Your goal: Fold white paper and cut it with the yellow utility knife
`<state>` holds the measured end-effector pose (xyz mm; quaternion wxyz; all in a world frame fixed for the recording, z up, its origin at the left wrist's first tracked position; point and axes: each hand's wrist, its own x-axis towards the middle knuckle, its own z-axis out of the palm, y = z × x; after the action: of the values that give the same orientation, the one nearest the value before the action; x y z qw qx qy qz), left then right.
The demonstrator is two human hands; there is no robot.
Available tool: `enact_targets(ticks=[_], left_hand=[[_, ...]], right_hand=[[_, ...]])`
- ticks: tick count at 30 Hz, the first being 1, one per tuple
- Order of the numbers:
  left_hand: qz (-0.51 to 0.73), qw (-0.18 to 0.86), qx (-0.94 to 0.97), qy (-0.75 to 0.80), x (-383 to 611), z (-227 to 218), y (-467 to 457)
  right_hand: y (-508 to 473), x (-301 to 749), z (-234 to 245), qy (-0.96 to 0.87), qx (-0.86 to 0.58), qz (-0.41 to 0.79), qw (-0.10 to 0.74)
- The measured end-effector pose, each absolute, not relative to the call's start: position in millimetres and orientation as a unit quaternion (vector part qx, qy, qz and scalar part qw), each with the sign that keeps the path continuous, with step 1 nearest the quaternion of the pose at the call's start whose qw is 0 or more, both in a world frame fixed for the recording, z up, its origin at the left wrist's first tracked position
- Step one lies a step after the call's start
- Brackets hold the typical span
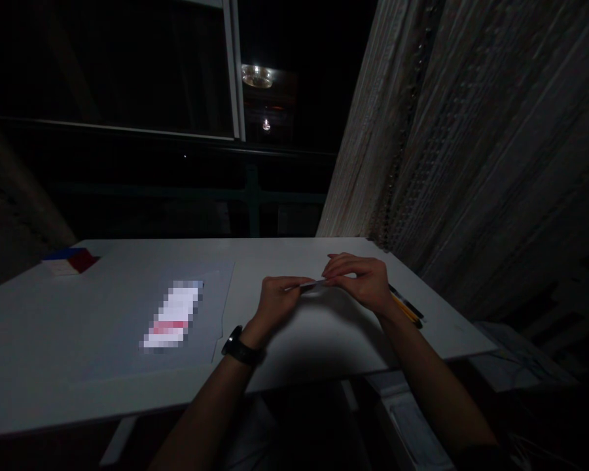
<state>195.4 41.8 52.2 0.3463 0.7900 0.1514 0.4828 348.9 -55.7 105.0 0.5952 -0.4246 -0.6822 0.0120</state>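
Over the right half of the white table [324, 340], my left hand [279, 299] pinches one end of a small, thin, pale piece [312, 285] that looks like folded paper. The other end of it is between the thumb and fingers of my right hand [360, 280]. Dim light and the fingers hide much of the piece, so its exact kind is unclear. Both hands are raised a little above the tabletop, with a shadow beneath them. A dark watch [242, 347] is on my left wrist.
Paper sheets [216, 327] lie left of my hands, with a bright, blurred-out phone-like object [174, 314] on them. A blue, white and red cube [71, 260] sits at the far left. Yellow and black pencils or pens [407, 309] lie by my right forearm. A curtain [363, 144] hangs behind.
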Motion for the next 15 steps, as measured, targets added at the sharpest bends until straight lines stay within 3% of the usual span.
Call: enact_targets(ticks=[15], left_hand=[[0.484,0.344,0.79,0.155,196.1,48.2,43.3]], right_hand=[[-58.5,346.9,109.5,-0.694,-0.425,0.008,0.581]])
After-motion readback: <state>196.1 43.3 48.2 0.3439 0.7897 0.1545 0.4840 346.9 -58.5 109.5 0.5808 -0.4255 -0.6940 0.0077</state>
